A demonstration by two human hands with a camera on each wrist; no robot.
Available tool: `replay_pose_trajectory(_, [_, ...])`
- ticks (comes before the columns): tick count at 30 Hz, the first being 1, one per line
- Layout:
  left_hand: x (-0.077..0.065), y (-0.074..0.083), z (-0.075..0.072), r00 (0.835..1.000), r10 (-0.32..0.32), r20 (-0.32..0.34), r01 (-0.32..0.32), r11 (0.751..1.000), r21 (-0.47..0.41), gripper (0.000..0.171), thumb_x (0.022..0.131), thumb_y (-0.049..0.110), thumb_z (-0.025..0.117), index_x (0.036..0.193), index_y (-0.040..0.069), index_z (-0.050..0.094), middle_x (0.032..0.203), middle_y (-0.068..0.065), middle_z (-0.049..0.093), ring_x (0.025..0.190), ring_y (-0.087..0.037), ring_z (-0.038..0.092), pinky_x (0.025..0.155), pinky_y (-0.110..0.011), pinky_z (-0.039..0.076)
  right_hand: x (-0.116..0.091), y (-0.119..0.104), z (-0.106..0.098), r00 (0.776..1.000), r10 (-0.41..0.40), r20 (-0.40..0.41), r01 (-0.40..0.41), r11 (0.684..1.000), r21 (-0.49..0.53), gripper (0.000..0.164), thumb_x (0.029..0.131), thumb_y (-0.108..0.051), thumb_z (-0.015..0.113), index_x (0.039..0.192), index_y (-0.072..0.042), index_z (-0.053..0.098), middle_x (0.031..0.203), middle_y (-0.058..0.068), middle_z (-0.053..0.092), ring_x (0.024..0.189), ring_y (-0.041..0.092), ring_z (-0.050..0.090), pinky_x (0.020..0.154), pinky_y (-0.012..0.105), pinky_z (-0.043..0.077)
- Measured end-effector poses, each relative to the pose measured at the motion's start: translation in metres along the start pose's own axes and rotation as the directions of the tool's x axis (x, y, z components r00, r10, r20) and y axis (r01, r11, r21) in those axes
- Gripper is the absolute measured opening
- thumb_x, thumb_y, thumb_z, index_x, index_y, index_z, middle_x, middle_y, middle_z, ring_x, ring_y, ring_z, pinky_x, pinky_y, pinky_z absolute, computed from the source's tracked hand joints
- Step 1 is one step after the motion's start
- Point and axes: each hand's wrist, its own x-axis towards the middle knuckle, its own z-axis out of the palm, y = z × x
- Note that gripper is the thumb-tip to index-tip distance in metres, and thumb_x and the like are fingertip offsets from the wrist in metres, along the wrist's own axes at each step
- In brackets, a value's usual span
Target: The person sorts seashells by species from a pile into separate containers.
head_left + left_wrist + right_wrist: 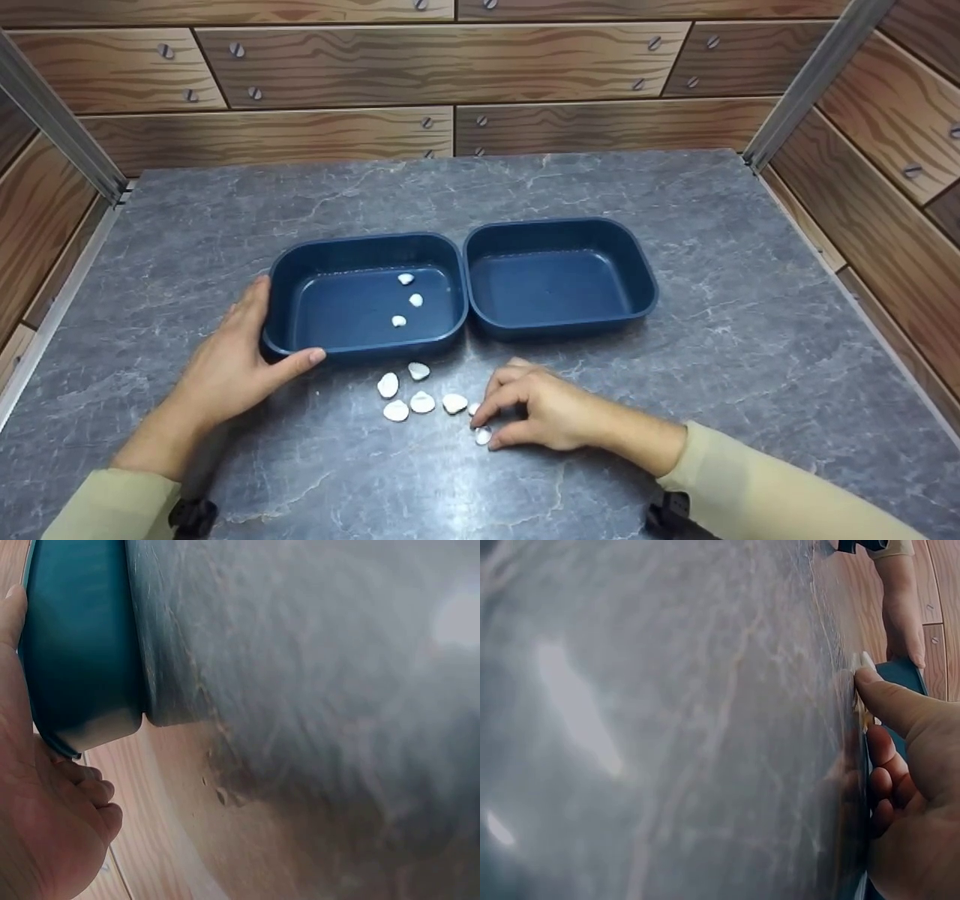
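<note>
Remotely, I log a back wall (pixel 442 64) patterned with wood planks and screw heads (pixel 237 49), a metal post (pixel 52 120) at each corner. I note glare (pixel 459 510) on the grey marbled tabletop (pixel 555 187).

Head view: room along right side of grey marbled tabletop (pixel 750 315). Side-by-side dark-blue rounded rectangular containers (pixel 375 349) block centre; small white shells (pixel 422 403), right hand (pixel 551 411) obstruct lower centre.

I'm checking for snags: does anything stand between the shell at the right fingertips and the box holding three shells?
Yes, low things: loose shells lie on the table between them, then the near wall of the box rises. The left hand holds the box's left end, off that line.
</note>
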Motion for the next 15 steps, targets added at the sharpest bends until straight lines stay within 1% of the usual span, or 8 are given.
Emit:
replay_pose_trajectory(8, [0.0002, 0.0010, 0.0000, 1.000, -0.001, -0.003, 0.001, 1.000, 0.000, 0.125, 0.090, 0.070, 0.073, 0.169, -0.003, 0.008, 0.173, -0.028, 0.014, 0.156, -0.053, 0.019, 0.120, -0.073, 0.021, 0.0002, 0.0008, -0.0001, 1.000, -0.005, 0.005, 0.005, 1.000, -0.006, 0.021, 0.088, -0.032, 0.088, 0.108, -0.027, 0.085, 0.100, -0.011, 0.068, 0.098, 0.008, 0.054, 0.087, 0.027, 0.047])
replay_pose_trajectory(15, [0.0004, 0.0001, -0.0001, 1.000, -0.007, 0.005, 0.007, 1.000, -0.003, 0.125, 0.090, 0.071, 0.073, 0.169, -0.002, 0.008, 0.173, -0.028, 0.014, 0.156, -0.053, 0.019, 0.120, -0.074, 0.022, 0.0000, 0.0015, 0.0010, 0.998, -0.060, -0.027, 0.060, 0.998, -0.002, 0.018, 0.088, -0.030, 0.088, 0.105, -0.026, 0.086, 0.097, -0.010, 0.068, 0.093, 0.008, 0.053, 0.083, 0.025, 0.046])
